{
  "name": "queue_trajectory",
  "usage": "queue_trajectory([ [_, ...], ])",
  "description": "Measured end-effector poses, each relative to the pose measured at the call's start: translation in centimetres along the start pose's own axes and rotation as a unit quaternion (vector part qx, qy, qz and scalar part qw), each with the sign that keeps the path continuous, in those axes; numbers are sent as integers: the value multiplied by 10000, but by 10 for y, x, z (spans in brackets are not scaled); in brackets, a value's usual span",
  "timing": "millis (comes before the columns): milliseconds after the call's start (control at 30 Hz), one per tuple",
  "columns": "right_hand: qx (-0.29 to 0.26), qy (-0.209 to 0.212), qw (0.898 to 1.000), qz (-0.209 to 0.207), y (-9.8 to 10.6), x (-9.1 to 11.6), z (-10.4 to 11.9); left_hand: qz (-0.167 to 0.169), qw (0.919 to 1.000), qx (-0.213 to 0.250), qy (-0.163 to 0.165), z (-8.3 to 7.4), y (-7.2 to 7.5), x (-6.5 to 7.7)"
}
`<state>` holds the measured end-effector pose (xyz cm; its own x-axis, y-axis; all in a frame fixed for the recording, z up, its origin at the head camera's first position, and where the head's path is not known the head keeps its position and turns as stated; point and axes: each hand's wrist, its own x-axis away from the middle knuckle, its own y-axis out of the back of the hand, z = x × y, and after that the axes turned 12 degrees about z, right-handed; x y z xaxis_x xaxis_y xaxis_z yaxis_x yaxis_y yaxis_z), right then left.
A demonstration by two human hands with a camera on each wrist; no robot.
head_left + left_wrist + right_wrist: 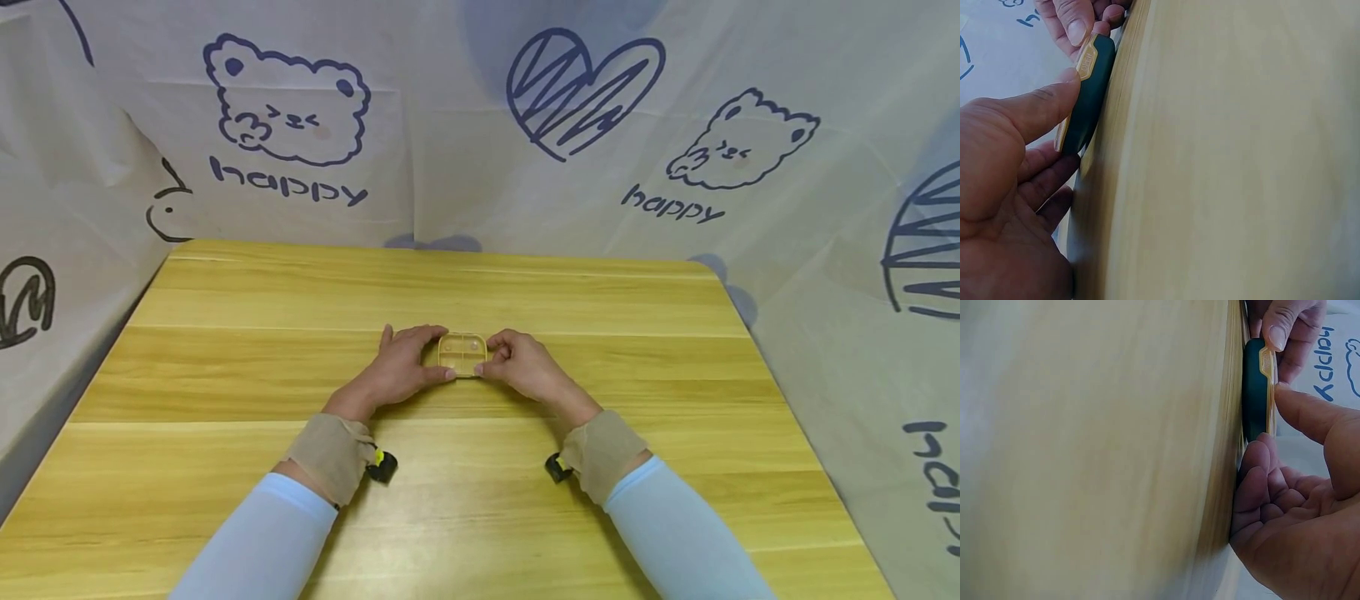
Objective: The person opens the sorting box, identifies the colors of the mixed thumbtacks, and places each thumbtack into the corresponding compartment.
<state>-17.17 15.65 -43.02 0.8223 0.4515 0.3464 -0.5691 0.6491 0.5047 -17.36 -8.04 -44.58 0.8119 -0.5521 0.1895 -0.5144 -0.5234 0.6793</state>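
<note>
A small pill box [462,360] lies on the wooden table, with a clear amber-rimmed lid and dividers showing through it. In the left wrist view its dark green base [1090,103] and an amber clasp [1087,57] on the near side are visible. My left hand [397,364] grips the left side, thumb at the near edge of the lid and fingers toward the far corner. On the opposite side my right hand [527,364] holds it, thumb on the lid's near edge and fingers curled against the side. The lid looks closed. Small round spots inside are too small to identify.
The wooden table [465,500] stretches around both hands. White cloth [450,167] with drawn bears, hearts and lettering hangs behind the table's far edge and along its sides. A small black device [382,467] is strapped at the left wrist, another [557,468] at the right.
</note>
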Motion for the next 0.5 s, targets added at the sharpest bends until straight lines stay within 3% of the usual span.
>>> queue_trajectory([
  [500, -32, -26, 10000, 49, 2, 2, 1, -151, 9998, -91, -50, -1, -1, 1],
])
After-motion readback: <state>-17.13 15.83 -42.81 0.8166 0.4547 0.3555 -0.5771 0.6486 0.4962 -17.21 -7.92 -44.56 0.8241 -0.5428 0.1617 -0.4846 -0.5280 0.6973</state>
